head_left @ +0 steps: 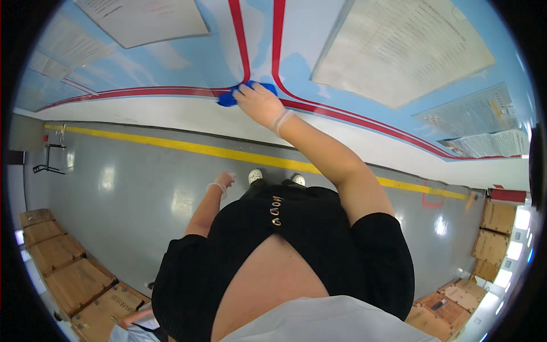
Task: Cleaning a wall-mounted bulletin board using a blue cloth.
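My right hand (pixel 259 105), in a thin clear glove, reaches up to the wall and presses a crumpled blue cloth (pixel 227 100) against it. The fingers are bent over the cloth, which lies across the red stripe (pixel 194 91) where it curves upward. My left hand (pixel 227 179), also in a clear glove, hangs low beside my body over the floor. It touches nothing, and its fingers are loosely bent with nothing visible in them.
Printed sheets (pixel 410 51) hang on the blue-and-white wall (pixel 188 117). A yellow line (pixel 171 146) runs along the grey floor (pixel 131 188) at its foot. Wooden crates (pixel 74 279) stand behind me at left, others (pixel 493 228) at right. Another person's sleeve (pixel 134 330) shows at lower left.
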Action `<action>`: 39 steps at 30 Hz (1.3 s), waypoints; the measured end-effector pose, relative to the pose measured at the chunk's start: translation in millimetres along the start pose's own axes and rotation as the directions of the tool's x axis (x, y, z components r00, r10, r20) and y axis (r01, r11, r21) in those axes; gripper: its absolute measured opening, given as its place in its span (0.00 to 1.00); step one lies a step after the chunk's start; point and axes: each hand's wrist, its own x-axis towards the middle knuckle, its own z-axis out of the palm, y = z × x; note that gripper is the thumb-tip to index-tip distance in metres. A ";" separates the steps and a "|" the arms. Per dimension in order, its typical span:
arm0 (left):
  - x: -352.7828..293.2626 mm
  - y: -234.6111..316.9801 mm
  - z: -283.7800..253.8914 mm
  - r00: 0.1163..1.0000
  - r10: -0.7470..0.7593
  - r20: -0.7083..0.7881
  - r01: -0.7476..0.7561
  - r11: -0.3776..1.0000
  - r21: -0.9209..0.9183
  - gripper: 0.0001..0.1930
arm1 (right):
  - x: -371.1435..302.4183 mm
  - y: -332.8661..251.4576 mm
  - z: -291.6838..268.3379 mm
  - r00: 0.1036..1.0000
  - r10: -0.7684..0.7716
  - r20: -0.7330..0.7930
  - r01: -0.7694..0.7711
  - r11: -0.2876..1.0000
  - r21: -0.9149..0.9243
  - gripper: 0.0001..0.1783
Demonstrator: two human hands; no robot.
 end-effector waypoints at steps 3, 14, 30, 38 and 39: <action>1.8 10.5 -3.3 0.998 -0.054 0.044 0.057 0.996 -0.065 0.18 | -81.6 8.9 11.6 0.991 0.124 0.047 -0.124 0.992 -0.009 0.11; -17.3 73.4 -30.4 0.991 0.131 0.018 -0.131 0.951 0.280 0.07 | -439.6 90.7 -59.6 0.173 0.985 -0.008 -0.981 0.173 0.091 0.21; 40.5 126.9 -32.0 0.941 0.335 -0.049 -0.308 0.907 0.286 0.04 | -375.3 162.0 -100.8 -0.654 0.727 -0.209 -0.567 -0.289 0.772 0.41; 22.0 141.2 -11.6 0.877 0.459 0.141 -0.450 0.681 0.578 0.03 | -303.4 67.3 -129.1 -0.057 0.804 0.591 -0.065 -0.594 0.802 0.38; 22.1 135.1 -11.2 0.881 0.456 0.127 -0.440 0.692 0.572 0.03 | -308.1 79.4 -150.1 -0.116 0.861 0.495 -0.136 -0.508 0.851 0.36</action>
